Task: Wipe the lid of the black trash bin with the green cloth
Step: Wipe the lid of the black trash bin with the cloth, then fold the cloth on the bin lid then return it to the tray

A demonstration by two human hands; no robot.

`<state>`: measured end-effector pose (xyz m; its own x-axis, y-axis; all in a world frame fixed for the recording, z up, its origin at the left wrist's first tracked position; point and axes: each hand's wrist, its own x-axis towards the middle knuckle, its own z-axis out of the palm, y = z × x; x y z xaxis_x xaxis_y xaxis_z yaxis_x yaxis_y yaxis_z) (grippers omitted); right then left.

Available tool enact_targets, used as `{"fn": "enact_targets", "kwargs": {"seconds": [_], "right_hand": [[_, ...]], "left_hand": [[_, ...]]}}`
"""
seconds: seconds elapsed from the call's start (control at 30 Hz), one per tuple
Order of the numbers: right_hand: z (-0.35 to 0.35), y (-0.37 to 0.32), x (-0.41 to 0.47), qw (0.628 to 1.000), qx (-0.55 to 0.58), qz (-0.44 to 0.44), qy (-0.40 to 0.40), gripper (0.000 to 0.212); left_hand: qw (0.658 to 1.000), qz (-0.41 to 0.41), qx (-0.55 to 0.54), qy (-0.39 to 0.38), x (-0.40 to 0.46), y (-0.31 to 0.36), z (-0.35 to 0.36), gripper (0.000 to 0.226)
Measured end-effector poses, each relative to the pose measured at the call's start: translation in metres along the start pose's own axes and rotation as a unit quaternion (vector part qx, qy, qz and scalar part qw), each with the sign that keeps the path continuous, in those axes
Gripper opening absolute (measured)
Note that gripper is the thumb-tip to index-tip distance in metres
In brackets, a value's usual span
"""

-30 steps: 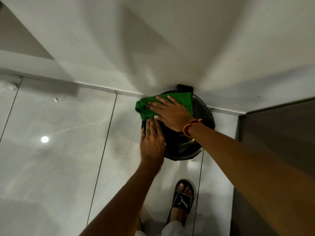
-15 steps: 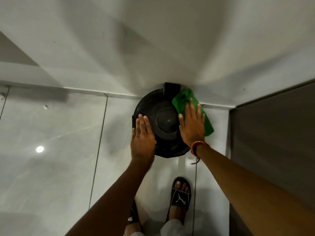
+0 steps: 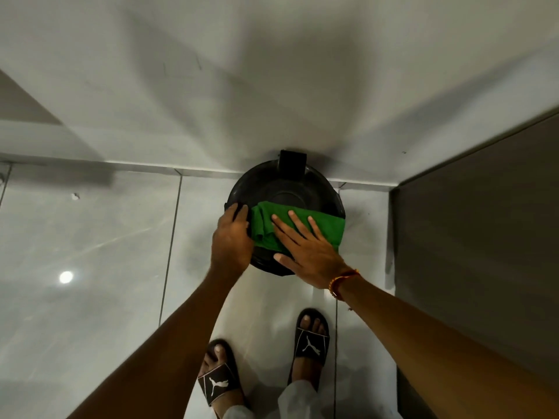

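A round black trash bin stands on the floor against the white wall, seen from above; its domed lid (image 3: 281,184) has a square black hinge block (image 3: 292,164) at the back. The green cloth (image 3: 323,223) lies spread across the near half of the lid. My right hand (image 3: 305,252) lies flat on the cloth with fingers spread, pressing it down. My left hand (image 3: 231,237) is curled over the lid's left rim, gripping it. The lid's near edge is hidden under both hands.
Glossy light grey floor tiles (image 3: 90,252) spread to the left, with a lamp's reflection. A dark panel (image 3: 484,237) rises close on the right. My two feet in black slides (image 3: 311,337) stand just in front of the bin.
My right hand has swept the cloth from the lid's back left, round its right side, to the near half. My left hand has gone from lying flat to curling over the left rim.
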<state>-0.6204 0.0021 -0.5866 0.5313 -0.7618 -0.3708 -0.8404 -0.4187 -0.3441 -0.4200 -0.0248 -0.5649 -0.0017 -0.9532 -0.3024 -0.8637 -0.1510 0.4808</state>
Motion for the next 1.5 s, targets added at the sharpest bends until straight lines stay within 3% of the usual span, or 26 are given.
{"fn": "enact_targets", "kwargs": {"seconds": [0.07, 0.13, 0.2, 0.27, 0.33, 0.37, 0.47, 0.57, 0.63, 0.77, 0.9, 1.07, 1.2, 1.3, 1.37, 1.43, 1.5], "right_hand": [[-0.011, 0.001, -0.008, 0.996, 0.079, 0.003, 0.034, 0.063], [-0.019, 0.001, -0.017, 0.967, 0.161, 0.115, 0.16, 0.061], [-0.025, 0.002, -0.024, 0.875, 0.272, 0.317, 0.245, 0.066], [-0.031, 0.003, -0.025, 0.748, 0.436, 0.446, 0.227, 0.072], [-0.036, 0.003, -0.024, 0.626, 0.568, 0.487, 0.219, 0.075], [-0.041, 0.004, -0.025, 0.585, 0.598, 0.5, 0.222, 0.075], [-0.061, 0.004, -0.036, 0.522, 0.658, 0.5, 0.21, 0.066], [-0.1, -0.013, -0.055, 0.526, 0.717, 0.425, 0.166, 0.051], [-0.138, -0.036, -0.059, 0.531, 0.757, 0.36, 0.129, 0.048], [-0.233, -0.097, -0.056, 0.488, 0.836, 0.241, 0.065, 0.042], [-0.333, -0.174, -0.038, 0.524, 0.842, 0.127, -0.019, 0.054], [-0.436, -0.289, 0.008, 0.616, 0.782, 0.082, -0.041, 0.045], [-0.474, -0.379, 0.049, 0.671, 0.735, 0.093, -0.023, 0.034], [-0.478, -0.436, 0.084, 0.685, 0.72, 0.107, -0.019, 0.031], [-0.481, -0.469, 0.108, 0.695, 0.709, 0.119, -0.015, 0.017], [-0.484, -0.495, 0.133, 0.712, 0.689, 0.134, -0.004, 0.009], [-0.491, -0.512, 0.155, 0.742, 0.654, 0.146, 0.017, 0.015]], "left_hand": [[0.995, -0.056, -0.044, 0.065, -0.003, 0.013, -0.002, 0.036], [0.989, -0.12, -0.083, 0.02, -0.003, 0.032, -0.006, 0.052], [0.977, -0.182, -0.086, -0.063, -0.002, 0.047, -0.005, 0.068], [0.956, -0.234, -0.145, -0.1, 0.0, 0.052, 0.0, 0.066], [0.904, -0.298, -0.288, -0.108, 0.002, 0.054, -0.003, 0.054], [0.871, -0.32, -0.357, -0.11, 0.001, 0.055, -0.01, 0.049], [0.803, -0.325, -0.484, -0.125, -0.009, 0.062, -0.044, 0.036], [0.737, -0.3, -0.593, -0.124, -0.031, 0.071, -0.101, 0.021], [0.703, -0.275, -0.647, -0.108, -0.047, 0.079, -0.151, 0.023], [0.667, -0.211, -0.713, -0.053, -0.089, 0.097, -0.284, 0.027], [0.668, -0.159, -0.727, 0.014, -0.134, 0.102, -0.415, 0.027], [0.68, -0.145, -0.699, 0.166, -0.178, 0.07, -0.536, 0.033], [0.658, -0.207, -0.671, 0.271, -0.207, 0.014, -0.587, 0.042], [0.655, -0.264, -0.629, 0.324, -0.219, -0.035, -0.606, 0.041], [0.653, -0.29, -0.611, 0.341, -0.22, -0.067, -0.615, 0.031], [0.668, -0.303, -0.585, 0.345, -0.215, -0.094, -0.622, 0.012], [0.702, -0.316, -0.544, 0.334, -0.203, -0.114, -0.624, 0.01]]}}
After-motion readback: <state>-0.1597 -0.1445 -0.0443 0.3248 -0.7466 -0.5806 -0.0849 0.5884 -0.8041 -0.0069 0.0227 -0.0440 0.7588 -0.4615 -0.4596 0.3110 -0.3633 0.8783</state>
